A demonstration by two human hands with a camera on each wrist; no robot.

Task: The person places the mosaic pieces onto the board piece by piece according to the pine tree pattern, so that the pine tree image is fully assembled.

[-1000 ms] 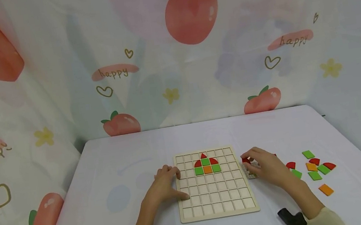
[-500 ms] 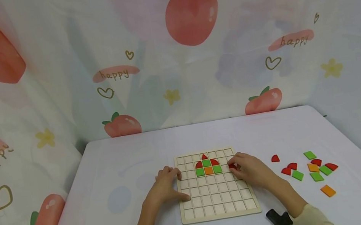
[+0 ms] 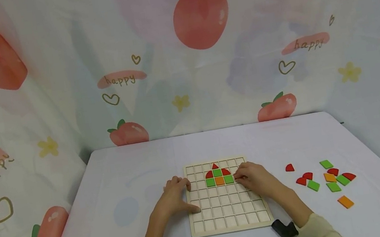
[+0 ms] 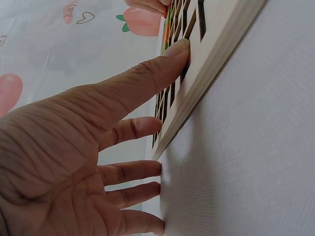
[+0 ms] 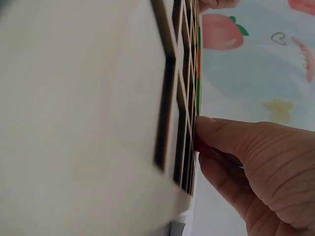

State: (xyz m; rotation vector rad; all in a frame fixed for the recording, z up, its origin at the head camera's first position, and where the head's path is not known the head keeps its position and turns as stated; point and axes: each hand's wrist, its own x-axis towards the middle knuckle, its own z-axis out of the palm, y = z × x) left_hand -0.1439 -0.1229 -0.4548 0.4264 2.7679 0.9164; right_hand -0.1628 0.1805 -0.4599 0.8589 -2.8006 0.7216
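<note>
A pale wooden grid board (image 3: 218, 212) lies on the table. Near its top sits a small figure of tiles: a red triangle (image 3: 215, 166), green squares, red quarter-circles and an orange square (image 3: 219, 180). My right hand (image 3: 257, 180) is over the board's right side, its thumb and forefinger pinching a red tile (image 5: 201, 144) at the grid just right of the figure's lower green square (image 3: 228, 179). The fingers mostly cover that tile. At the board's left edge rests my left hand (image 3: 172, 196), thumb on the grid and fingers spread, fairly straight (image 4: 98, 132).
Loose tiles lie on the table to the right: a red quarter-circle (image 3: 289, 167), a green square (image 3: 313, 185), an orange square (image 3: 345, 202) and several others. A printed cloth (image 3: 208, 91) hangs behind the table's far edge.
My right hand has carried the red tile leftward from beside the board to the grid cell next to the figure. My left hand has stayed at the left edge.
</note>
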